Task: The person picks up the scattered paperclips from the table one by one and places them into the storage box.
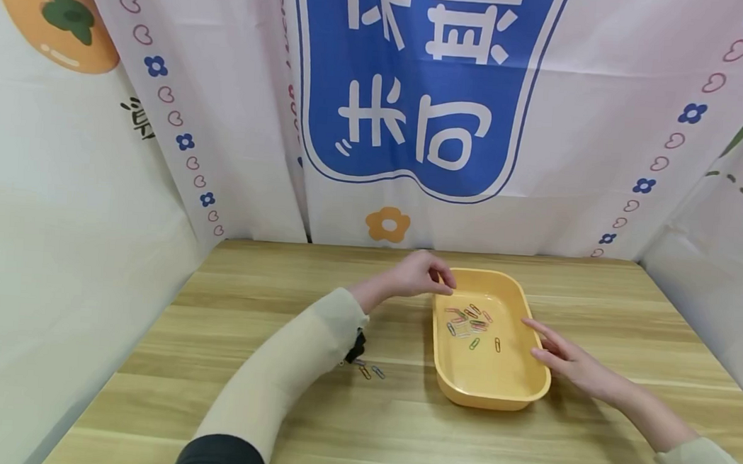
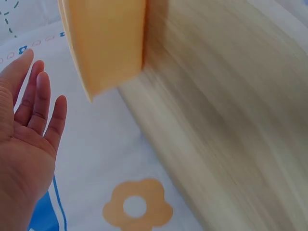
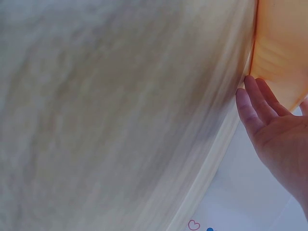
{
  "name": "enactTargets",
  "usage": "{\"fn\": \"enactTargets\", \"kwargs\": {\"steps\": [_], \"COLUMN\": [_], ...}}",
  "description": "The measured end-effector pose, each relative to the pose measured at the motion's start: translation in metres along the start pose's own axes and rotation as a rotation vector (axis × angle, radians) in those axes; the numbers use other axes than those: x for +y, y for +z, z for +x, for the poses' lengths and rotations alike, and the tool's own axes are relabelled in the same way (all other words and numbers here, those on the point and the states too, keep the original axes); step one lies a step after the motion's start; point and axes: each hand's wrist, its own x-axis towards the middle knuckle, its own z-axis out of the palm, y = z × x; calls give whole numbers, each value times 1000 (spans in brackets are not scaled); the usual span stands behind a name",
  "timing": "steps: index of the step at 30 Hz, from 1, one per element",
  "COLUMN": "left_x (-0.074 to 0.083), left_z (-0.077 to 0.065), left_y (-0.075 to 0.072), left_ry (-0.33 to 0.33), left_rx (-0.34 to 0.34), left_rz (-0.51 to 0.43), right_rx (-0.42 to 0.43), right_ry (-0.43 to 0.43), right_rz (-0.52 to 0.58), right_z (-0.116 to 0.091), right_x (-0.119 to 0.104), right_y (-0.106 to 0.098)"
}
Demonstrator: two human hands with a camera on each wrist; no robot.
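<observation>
A yellow plastic tray [image 1: 495, 396] stands on the table with several coloured paper clips [image 1: 468, 319] scattered inside it. My left hand [image 1: 423, 274] hovers at the tray's far left rim. Its fingers are loosely bent, the thumb and index tips near each other, and no clip shows in them. In the left wrist view the palm of that hand [image 2: 29, 139] faces up beside the tray's wall. On the tray's right side, my right hand [image 1: 571, 361] rests with index finger and thumb at the rim. The right wrist view shows its extended fingers [image 3: 260, 103] against the outer wall.
Several more paper clips [image 1: 369, 372] lie on the wooden table [image 1: 359, 437] left of the tray, partly hidden by the left sleeve [image 1: 300, 355]. A printed white cloth [image 1: 574, 152] hangs behind the table, and pale cloth hangs at both sides.
</observation>
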Motion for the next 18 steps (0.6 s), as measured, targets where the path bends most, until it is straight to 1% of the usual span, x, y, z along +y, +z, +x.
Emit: {"fn": "enactTargets", "kwargs": {"steps": [5,8,14,18], "left_x": [-4,-9,-24,-36], "left_z": [-29,-49,-94,-122], "left_y": [-17,-24,-30,-32], "left_ry": [0,0,-32,-78], "left_rx": [-11,-32,-77,-90], "left_rz": [12,-4,-58,-85], "right_rx": [-6,-10,-3,2], "right_ry": [0,4,8,6], "right_rz": [3,1,-8,-15], "right_z": [0,0,0,0], "right_x": [1,1,1,2], "right_y": [0,0,0,-1]}}
